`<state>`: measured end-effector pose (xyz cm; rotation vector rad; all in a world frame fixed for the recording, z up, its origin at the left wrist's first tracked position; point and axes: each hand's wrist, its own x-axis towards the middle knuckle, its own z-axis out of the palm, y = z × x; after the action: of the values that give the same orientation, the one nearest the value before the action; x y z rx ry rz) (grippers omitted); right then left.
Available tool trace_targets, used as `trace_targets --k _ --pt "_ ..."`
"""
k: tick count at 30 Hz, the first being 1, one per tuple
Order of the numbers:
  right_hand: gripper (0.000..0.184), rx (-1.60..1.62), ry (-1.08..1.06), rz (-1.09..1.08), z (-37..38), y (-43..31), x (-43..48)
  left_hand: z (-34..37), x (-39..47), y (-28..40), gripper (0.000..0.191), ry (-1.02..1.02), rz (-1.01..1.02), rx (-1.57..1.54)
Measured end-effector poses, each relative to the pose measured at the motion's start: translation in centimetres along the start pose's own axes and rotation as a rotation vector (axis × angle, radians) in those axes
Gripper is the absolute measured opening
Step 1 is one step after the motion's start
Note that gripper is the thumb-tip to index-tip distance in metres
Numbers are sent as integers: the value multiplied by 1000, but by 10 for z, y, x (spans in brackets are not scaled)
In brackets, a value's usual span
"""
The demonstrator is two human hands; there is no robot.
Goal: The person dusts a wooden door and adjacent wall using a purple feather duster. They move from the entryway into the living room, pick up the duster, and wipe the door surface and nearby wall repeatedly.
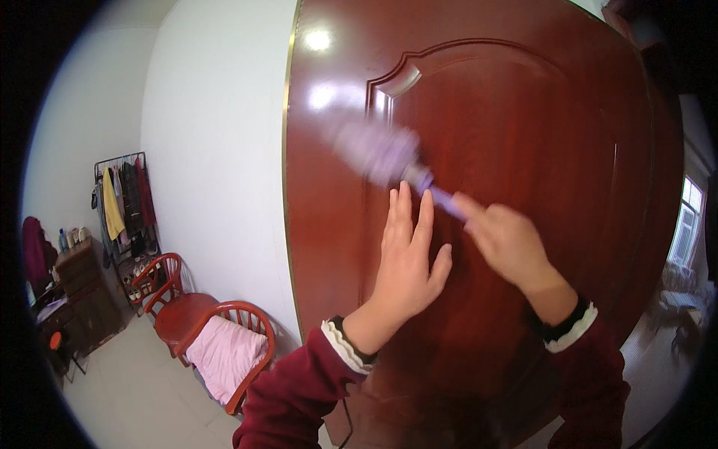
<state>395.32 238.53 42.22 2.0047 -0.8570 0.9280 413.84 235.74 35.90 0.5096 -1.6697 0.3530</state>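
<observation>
A glossy reddish-brown wooden door with a carved panel moulding fills the middle of the view. My right hand is closed around the purple handle of a fluffy duster. The duster's pale purple head, blurred by motion, lies over the left part of the door, near the moulding. My left hand is raised with its fingers apart just below the duster's neck and holds nothing; whether its fingertips touch the door cannot be told.
Left of the door is a white wall. Two red wooden armchairs stand by it, the nearer holding a folded pink cloth. Farther back are a clothes rack and a dark wooden cabinet. A window shows at far right.
</observation>
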Motion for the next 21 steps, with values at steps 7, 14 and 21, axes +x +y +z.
trace_targets --k 7,14,21 --pt "35 171 190 315 -6 26 -18 21 -3 22 79 -29 -38 -176" --pt "50 816 620 1004 -45 81 -47 44 -10 50 78 -134 -61 -407" --pt "51 350 399 776 5 56 -58 62 -25 57 80 -169 -195 -579"
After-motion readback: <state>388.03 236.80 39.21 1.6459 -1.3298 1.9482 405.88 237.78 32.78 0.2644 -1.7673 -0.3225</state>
